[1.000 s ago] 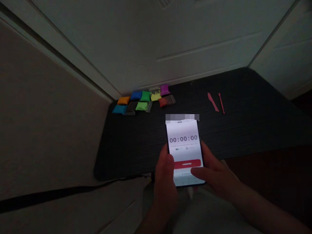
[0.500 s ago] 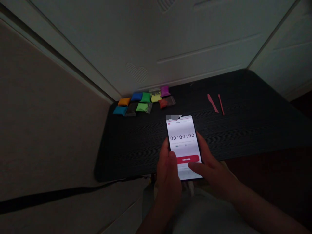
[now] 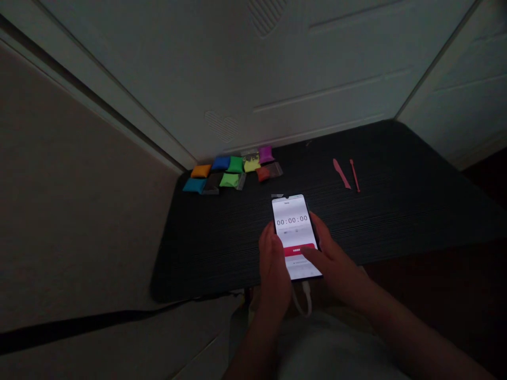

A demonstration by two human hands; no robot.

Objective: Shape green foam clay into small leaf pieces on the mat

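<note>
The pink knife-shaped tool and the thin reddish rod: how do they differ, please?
The pink knife-shaped tool has a broad, flat blade, while the thin reddish rod is slender with widened ends. The tool looks paler, the rod deeper red. Both lie on the dark table.

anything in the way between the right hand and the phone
Nothing visible: the right hand is at the phone, its thumb at the red button. The white cable hangs below the phone.

The phone [image 3: 298, 211] sits farther from the wearer's eyes now. The right hand [image 3: 343, 269] has brought its thumb up from just below the red button [image 3: 292, 251] to over it, and the white cable [image 3: 307, 295] beneath shows more clearly, curving in a loop.
</note>
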